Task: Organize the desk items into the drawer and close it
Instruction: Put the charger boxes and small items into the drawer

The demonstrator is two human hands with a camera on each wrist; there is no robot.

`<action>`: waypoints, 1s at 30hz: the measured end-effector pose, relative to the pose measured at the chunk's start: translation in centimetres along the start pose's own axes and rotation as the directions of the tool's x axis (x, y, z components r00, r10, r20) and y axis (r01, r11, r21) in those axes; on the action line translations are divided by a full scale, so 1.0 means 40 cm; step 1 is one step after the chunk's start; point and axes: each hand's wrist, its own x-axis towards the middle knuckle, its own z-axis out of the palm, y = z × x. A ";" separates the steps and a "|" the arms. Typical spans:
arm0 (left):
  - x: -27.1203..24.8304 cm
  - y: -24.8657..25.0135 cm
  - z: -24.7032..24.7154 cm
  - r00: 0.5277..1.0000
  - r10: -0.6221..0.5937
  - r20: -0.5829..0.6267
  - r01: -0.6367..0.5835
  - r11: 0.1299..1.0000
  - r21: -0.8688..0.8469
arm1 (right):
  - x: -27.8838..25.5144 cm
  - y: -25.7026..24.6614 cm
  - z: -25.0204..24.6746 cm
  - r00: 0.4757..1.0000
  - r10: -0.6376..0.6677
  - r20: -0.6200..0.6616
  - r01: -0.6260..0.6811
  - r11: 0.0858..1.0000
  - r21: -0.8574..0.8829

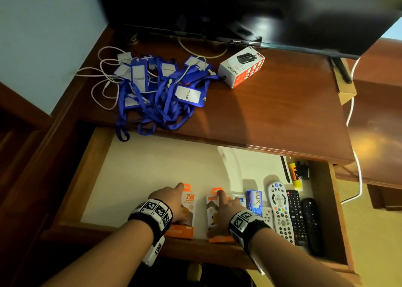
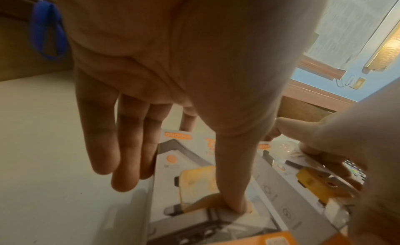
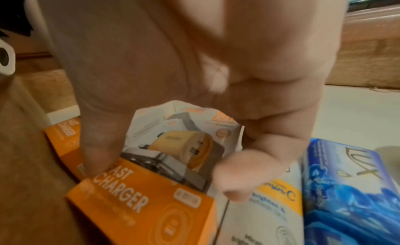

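The wooden drawer [image 1: 87, 173] stands pulled out, lined in white. Two orange-and-white charger boxes lie flat near its front edge. My left hand [image 1: 171, 199] rests on the left charger box [image 1: 189, 206]. Its thumb presses the box face [image 2: 194, 163], while its straight fingers [image 2: 129, 154] hang along the box's left edge. My right hand [image 1: 226, 208] holds the right charger box [image 1: 210, 208] with the thumb on its left edge, curled fingers on its right side and the index finger stretched to its top. The wrist view shows that box [image 3: 173, 142] between thumb and fingers.
In the drawer to the right lie a white soap packet [image 3: 270, 206], a blue Lux box [image 1: 254, 201], several remotes [image 1: 279, 210] and a yellow marker [image 1: 295, 176]. On the desk sit tangled blue lanyards [image 1: 156, 91], a white cable [image 1: 104, 73], a white-and-red box [image 1: 241, 66] and a TV [image 1: 239, 10].
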 end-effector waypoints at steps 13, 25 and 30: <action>0.022 0.055 -0.019 0.998 0.056 -0.024 -0.056 0.998 0.007 | 0.020 0.036 -0.016 0.972 -0.136 -0.189 0.108 0.983 -0.150; 0.024 0.040 -0.033 0.998 0.065 -0.010 -0.065 0.998 -0.010 | 0.028 0.047 -0.038 0.978 -0.178 -0.108 0.154 0.968 -0.200; 0.023 0.045 -0.012 0.997 0.080 0.006 -0.079 0.997 -0.007 | -0.022 0.058 -0.199 0.931 -0.259 -0.256 0.215 0.958 -0.189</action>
